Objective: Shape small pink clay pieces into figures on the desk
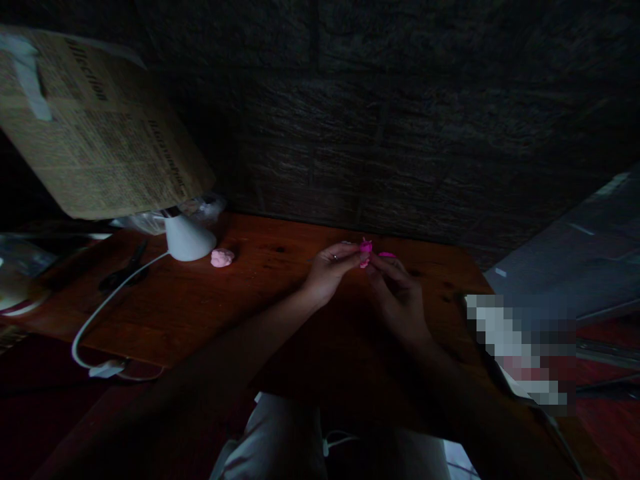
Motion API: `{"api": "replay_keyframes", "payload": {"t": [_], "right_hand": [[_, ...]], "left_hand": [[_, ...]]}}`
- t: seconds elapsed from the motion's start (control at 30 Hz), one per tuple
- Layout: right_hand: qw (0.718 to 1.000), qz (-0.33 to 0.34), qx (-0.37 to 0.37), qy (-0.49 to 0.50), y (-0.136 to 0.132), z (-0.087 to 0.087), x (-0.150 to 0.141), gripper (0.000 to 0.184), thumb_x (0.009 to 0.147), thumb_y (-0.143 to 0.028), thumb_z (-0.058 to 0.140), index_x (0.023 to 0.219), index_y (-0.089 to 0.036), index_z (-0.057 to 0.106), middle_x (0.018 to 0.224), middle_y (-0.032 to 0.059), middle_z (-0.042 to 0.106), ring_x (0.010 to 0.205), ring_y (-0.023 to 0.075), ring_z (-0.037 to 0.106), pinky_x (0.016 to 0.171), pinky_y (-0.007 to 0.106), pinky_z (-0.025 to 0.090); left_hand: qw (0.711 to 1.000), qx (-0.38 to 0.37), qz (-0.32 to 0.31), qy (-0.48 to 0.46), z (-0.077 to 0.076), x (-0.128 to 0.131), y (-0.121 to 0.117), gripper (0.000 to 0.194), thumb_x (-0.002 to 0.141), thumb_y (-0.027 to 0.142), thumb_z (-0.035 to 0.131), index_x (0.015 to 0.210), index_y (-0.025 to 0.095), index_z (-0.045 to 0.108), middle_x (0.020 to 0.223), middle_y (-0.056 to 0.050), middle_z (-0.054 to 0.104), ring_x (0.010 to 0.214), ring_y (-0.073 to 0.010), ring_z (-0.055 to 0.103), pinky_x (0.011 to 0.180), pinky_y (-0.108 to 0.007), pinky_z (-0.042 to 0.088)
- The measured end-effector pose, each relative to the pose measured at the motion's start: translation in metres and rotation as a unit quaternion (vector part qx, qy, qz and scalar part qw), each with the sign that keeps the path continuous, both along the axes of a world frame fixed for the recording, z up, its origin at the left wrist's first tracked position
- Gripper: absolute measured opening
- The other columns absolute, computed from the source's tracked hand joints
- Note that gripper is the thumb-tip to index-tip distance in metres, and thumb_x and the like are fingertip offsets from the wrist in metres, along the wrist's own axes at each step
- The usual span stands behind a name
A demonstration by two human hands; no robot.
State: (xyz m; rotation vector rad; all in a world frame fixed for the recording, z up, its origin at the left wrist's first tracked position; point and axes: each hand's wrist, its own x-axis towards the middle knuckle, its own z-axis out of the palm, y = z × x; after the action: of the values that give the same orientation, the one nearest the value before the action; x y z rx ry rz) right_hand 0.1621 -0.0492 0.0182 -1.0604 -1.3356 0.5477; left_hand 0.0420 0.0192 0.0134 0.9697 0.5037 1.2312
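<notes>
Between my two hands, above the wooden table (260,280), is a small bright pink piece with a ragged top (367,248); it looks soft, but the dim light hides its exact kind. My left hand (330,270) pinches it from the left, with a ring on one finger. From the other side the fingertips of my right hand (400,297) press on it. Just behind the right fingers shows a flat bright pink bit (387,255); I cannot tell whether it lies on the table. A pale pink lump (222,257) sits to the left of my hands.
A lamp with a white base (190,240) and a newsprint shade (115,127) stands at the left, its white cord (95,313) hanging over the edge. Dark scissors (125,267) lie near it. A stone-patterned wall (320,133) rises behind. A blurred-out flat object (515,353) is at the right.
</notes>
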Motion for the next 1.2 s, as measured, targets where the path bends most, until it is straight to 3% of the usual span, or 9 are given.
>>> {"api": "replay_keyframes", "payload": {"t": [0.2, 0.33, 0.53, 0.73, 0.9, 1.03, 1.2], "right_hand": [[0.999, -0.049, 0.008, 0.017, 0.0, 0.008, 0.006, 0.017, 0.086, -0.036, 0.07, 0.099, -0.031, 0.079, 0.098, 0.0032, 0.072, 0.094, 0.0208, 0.065, 0.089, 0.041, 0.052], [0.998, -0.041, -0.006, 0.038, 0.0, 0.01, 0.007, 0.014, 0.081, -0.035, 0.075, 0.094, -0.03, 0.079, 0.097, 0.0025, 0.073, 0.092, 0.0206, 0.067, 0.086, 0.04, 0.053], [0.998, -0.034, -0.026, 0.038, -0.001, 0.01, 0.007, 0.012, 0.083, -0.034, 0.072, 0.09, -0.027, 0.079, 0.094, 0.0032, 0.074, 0.089, 0.021, 0.066, 0.083, 0.039, 0.053], [0.999, -0.038, 0.003, -0.009, -0.002, 0.012, 0.012, 0.012, 0.085, -0.034, 0.07, 0.089, -0.026, 0.078, 0.094, 0.0027, 0.073, 0.087, 0.0191, 0.066, 0.082, 0.036, 0.053], [0.996, -0.023, -0.086, 0.028, -0.001, 0.02, 0.019, 0.026, 0.082, -0.043, 0.073, 0.096, -0.022, 0.078, 0.092, 0.0046, 0.077, 0.071, 0.0164, 0.065, 0.067, 0.032, 0.054], [0.994, 0.003, -0.101, 0.04, 0.004, 0.021, 0.026, 0.024, 0.076, -0.04, 0.079, 0.094, -0.024, 0.079, 0.096, 0.005, 0.079, 0.085, 0.0202, 0.072, 0.079, 0.035, 0.056], [0.993, 0.028, -0.111, 0.003, 0.008, 0.017, 0.034, 0.025, 0.075, -0.04, 0.078, 0.093, -0.024, 0.081, 0.1, 0.0062, 0.08, 0.091, 0.0226, 0.073, 0.086, 0.038, 0.056]], "left_hand": [[0.998, 0.057, 0.005, 0.034, 0.004, -0.002, -0.002, 0.028, 0.062, 0.033, 0.088, 0.083, 0.019, 0.076, 0.094, -0.005, 0.077, 0.088, -0.0154, 0.07, 0.092, -0.035, 0.052], [0.991, 0.109, 0.029, 0.079, 0.005, -0.006, -0.003, 0.027, 0.062, 0.032, 0.088, 0.084, 0.02, 0.078, 0.096, -0.005, 0.078, 0.092, -0.0168, 0.07, 0.093, -0.036, 0.053], [0.986, 0.13, 0.043, 0.096, 0.005, -0.009, -0.003, 0.024, 0.063, 0.034, 0.088, 0.08, 0.02, 0.078, 0.095, -0.005, 0.077, 0.092, -0.0176, 0.07, 0.095, -0.038, 0.052], [0.981, 0.158, 0.036, 0.103, 0.005, -0.008, 0.0, 0.023, 0.065, 0.034, 0.087, 0.08, 0.019, 0.078, 0.091, -0.004, 0.077, 0.087, -0.0155, 0.069, 0.09, -0.033, 0.053], [0.958, 0.237, 0.047, 0.153, 0.002, -0.011, 0.004, 0.021, 0.07, 0.034, 0.084, 0.082, 0.017, 0.077, 0.093, -0.006, 0.076, 0.088, -0.0156, 0.069, 0.084, -0.029, 0.053], [0.931, 0.307, 0.055, 0.193, 0.001, -0.016, 0.005, 0.01, 0.078, 0.027, 0.078, 0.083, 0.019, 0.077, 0.098, -0.007, 0.076, 0.092, -0.0157, 0.069, 0.086, -0.03, 0.052], [0.91, 0.327, 0.062, 0.246, 0.002, -0.018, 0.004, 0.01, 0.08, 0.023, 0.075, 0.09, 0.019, 0.077, 0.101, -0.008, 0.075, 0.091, -0.0159, 0.069, 0.079, -0.027, 0.051]]}}
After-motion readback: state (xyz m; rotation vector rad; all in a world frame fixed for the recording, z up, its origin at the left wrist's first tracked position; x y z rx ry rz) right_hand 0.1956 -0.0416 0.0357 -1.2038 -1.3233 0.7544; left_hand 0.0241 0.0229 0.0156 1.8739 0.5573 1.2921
